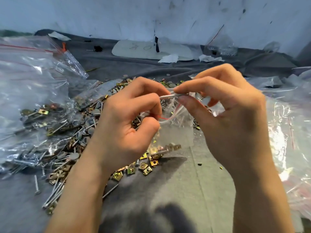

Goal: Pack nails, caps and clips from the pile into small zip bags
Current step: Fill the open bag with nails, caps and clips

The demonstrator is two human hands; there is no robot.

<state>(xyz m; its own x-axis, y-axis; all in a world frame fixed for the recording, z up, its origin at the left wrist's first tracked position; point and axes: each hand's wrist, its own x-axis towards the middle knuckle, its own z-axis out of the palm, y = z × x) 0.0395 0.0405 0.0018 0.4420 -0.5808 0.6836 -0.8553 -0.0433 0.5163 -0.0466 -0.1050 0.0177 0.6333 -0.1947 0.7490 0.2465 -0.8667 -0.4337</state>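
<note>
Far left on the bench point(193, 174), a large clear bag point(25, 73) lies beside the pile point(67, 132) of nails, grey caps and brass clips. The left hand point(127, 118) and right hand point(227, 115) each pinch the mouth of a small zip bag point(175, 132) in a closed grip, holding it above the pile's near edge. Handwriting on the white board point(143, 49) behind is unreadable.
</note>
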